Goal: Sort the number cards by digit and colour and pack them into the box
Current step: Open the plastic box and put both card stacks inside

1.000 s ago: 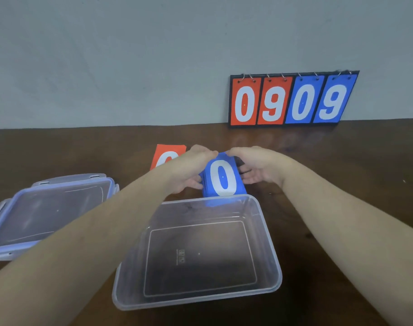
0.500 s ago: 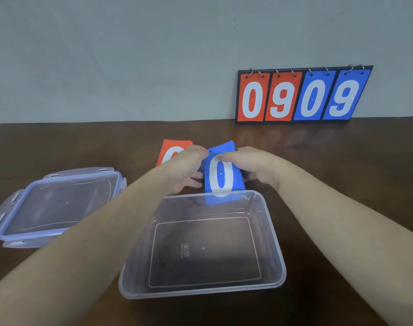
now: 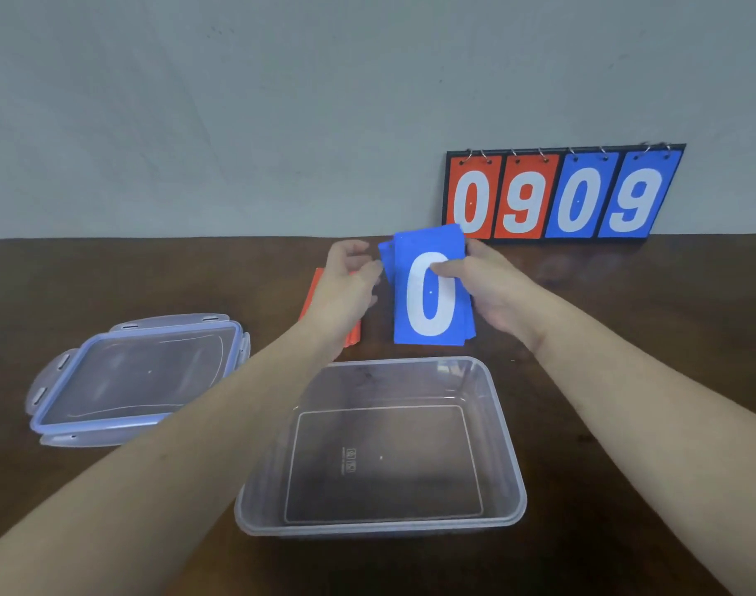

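The right hand grips a stack of blue rectangular number cards with a white 0 on top, thumb across the face and fingers behind; the left hand, fingers loosely curled, touches the stack's left edge. The stack stands upright, long axis vertical, just above the far rim of the clear plastic box, which lies at six o'clock from it. Orange-red cards lie at nine o'clock

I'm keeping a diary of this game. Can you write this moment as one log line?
right hand holds blue cards | left hand touches them | red cards on table | box empty
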A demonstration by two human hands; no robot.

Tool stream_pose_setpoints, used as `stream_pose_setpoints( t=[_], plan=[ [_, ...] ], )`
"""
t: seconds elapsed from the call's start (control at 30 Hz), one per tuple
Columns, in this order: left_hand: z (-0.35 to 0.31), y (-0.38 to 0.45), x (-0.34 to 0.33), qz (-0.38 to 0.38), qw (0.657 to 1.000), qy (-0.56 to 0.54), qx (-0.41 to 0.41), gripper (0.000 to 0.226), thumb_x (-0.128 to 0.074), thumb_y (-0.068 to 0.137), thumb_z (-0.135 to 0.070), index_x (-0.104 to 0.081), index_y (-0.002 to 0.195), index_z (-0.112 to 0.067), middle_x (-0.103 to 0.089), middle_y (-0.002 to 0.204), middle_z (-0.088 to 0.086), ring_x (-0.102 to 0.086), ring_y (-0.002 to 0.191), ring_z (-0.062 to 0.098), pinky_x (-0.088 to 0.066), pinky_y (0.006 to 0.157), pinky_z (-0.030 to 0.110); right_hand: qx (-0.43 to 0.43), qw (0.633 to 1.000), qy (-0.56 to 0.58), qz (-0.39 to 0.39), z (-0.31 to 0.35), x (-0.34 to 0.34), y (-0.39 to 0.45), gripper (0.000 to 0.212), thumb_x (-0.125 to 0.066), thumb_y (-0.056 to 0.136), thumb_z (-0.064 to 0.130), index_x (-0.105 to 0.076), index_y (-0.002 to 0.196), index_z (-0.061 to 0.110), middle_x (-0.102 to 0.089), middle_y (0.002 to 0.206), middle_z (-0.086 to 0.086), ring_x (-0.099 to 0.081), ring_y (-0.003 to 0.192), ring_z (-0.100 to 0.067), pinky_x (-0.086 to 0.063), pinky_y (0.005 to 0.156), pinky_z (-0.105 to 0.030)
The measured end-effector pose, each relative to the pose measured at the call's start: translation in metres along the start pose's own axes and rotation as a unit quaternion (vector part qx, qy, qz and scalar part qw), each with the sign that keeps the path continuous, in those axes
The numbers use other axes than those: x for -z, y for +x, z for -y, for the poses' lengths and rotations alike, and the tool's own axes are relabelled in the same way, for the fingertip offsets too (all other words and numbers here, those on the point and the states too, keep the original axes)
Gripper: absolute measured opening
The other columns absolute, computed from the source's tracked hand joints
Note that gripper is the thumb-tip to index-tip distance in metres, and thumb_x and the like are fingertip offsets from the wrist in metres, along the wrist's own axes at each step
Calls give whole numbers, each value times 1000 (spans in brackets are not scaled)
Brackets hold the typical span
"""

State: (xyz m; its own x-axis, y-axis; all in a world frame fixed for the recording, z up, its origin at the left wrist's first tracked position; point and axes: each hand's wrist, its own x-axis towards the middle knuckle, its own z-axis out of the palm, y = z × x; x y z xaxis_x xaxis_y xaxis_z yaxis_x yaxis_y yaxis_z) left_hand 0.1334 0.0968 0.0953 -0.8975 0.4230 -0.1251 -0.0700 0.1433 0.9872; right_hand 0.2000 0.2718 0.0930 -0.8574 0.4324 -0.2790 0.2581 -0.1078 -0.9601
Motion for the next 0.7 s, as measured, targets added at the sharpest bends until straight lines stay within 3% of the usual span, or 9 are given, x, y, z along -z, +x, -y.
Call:
stream_pose_setpoints(
  t=[0.1,0.2,0.37,0.5,0.6,0.7],
  plan=[
    [-20,-14,0,31,997,-73,-15,45,-61,98,-22,-40,137,-26,-61,123,-3,-67,108,13,-55,98,39,45,998,43,28,23,5,-20,50,-66,96,8,-48,141,20,-71,123,-1,-72,105,-25,-59,90,-47],
    [-34,-34,-2,44,989,-134,-35,56,-67,96,-21,-35,142,-28,-64,124,1,-71,104,17,-58,93,42,82,992,36,89,35,-1,-50,41,-61,98,6,-54,137,18,-72,123,-3,-71,108,-25,-59,90,-43],
    [-35,-66,-2,73,985,-148,-48,91,-65,95,-7,-7,157,-39,-60,137,-5,-70,109,20,-57,92,47,90,989,45,112,31,-14,-93,41,-58,99,4,-52,137,20,-71,121,-3,-72,107,-23,-59,90,-40],
    [-22,-96,-3,116,983,-144,6,58,-56,96,-3,-37,145,-28,-67,126,4,-73,102,26,-61,78,44,38,994,-50,86,5,-18,-117,50,-60,99,14,-40,143,27,-68,121,3,-71,105,-20,-57,94,-45],
    [-7,-112,-8,93,988,-124,10,42,-54,94,3,-50,130,-19,-69,120,10,-72,101,29,-61,84,45,41,988,-127,81,-13,-18,-129,58,-59,100,24,-28,148,35,-64,119,10,-69,103,-15,-58,94,-41],
    [10,-116,-5,101,990,-96,31,41,-60,93,0,-50,129,-18,-68,123,10,-69,109,30,-55,96,52,131,959,-245,52,-22,-10,-136,72,-63,98,29,-18,153,41,-54,124,16,-62,110,-10,-56,84,-25]
  ],
)
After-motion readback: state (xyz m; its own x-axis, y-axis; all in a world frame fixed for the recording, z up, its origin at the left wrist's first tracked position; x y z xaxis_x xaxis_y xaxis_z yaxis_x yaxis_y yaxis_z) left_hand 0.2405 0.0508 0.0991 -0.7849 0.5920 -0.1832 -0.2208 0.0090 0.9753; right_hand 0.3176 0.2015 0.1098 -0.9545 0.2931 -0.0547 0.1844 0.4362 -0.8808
